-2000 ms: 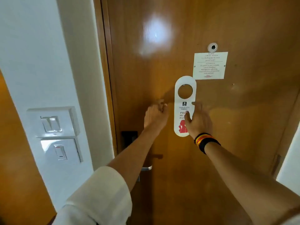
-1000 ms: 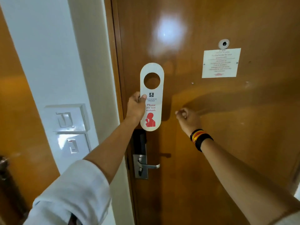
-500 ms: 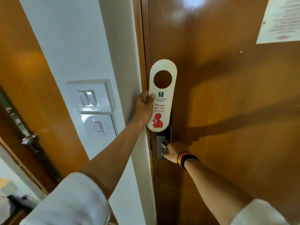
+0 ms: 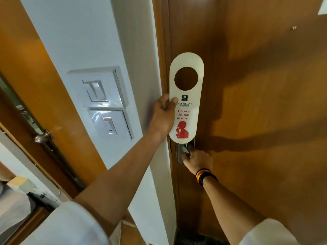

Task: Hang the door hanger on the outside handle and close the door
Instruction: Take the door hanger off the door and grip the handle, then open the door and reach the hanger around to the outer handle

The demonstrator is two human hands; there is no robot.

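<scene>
A white "Please do not disturb" door hanger (image 4: 186, 98) with a round hole near its top is held upright against the brown wooden door (image 4: 256, 103). My left hand (image 4: 163, 114) grips its left edge, thumb on the front. Just below the hanger's bottom end, my right hand (image 4: 197, 159) is closed around the metal inside door handle (image 4: 184, 150), which it mostly hides. The door sits shut in its frame. The outside handle is not in view.
Two white wall switch plates (image 4: 102, 101) sit on the white wall left of the door frame. Further left stands another wooden door with a round metal knob (image 4: 43, 137). A paper notice (image 4: 323, 7) shows at the top right corner of the door.
The hanger passed from my right hand to my left and moved toward the door's left edge. My right hand dropped and closed on the inside handle. The view shifted left and down.
</scene>
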